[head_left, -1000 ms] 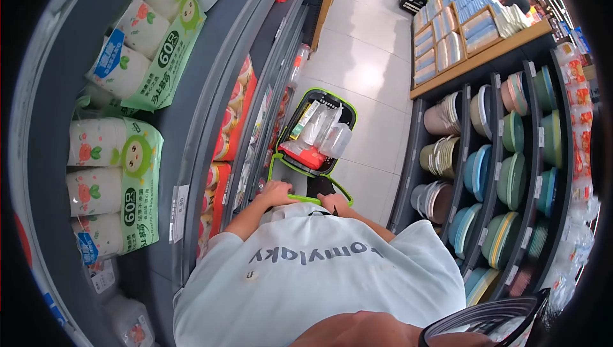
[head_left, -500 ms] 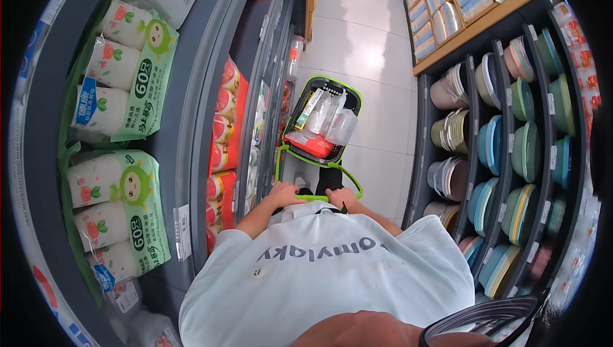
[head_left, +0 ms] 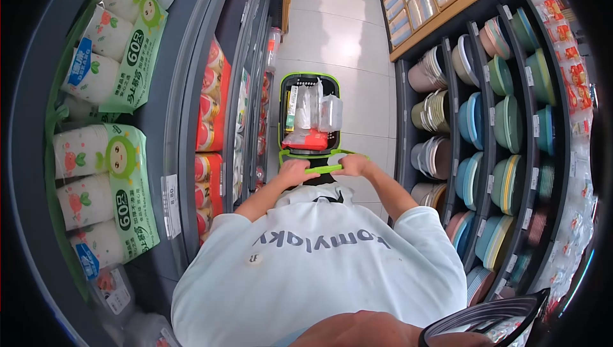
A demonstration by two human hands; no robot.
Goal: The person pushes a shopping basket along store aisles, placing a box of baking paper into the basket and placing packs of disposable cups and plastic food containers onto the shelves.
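Note:
A black shopping basket [head_left: 340, 88] with a lime-green rim is in front of my legs. A red package [head_left: 305, 138], clear plastic packs [head_left: 330, 114] and a slim yellow-green box [head_left: 292, 108] lie in it. My left hand [head_left: 294, 172] is closed round the left part of the basket's green handle [head_left: 324, 169]. At the other end of that grip bar, my right hand [head_left: 352, 165] has its fingers curled over the handle. Both arms reach forward from a pale shirt.
On the left, a shelf [head_left: 175, 91] carries green packs of paper cups [head_left: 121, 184] and red-wrapped packs [head_left: 211, 110]. Stacked plastic bowls and basins [head_left: 507, 123] fill the right rack. A wooden display [head_left: 460, 11] stands beyond it, beside the tiled aisle floor [head_left: 338, 34].
My hands and the basket handle have moved forward, away from my body. The basket sits straighter and slightly farther left in view. The shelves have shifted left in the picture.

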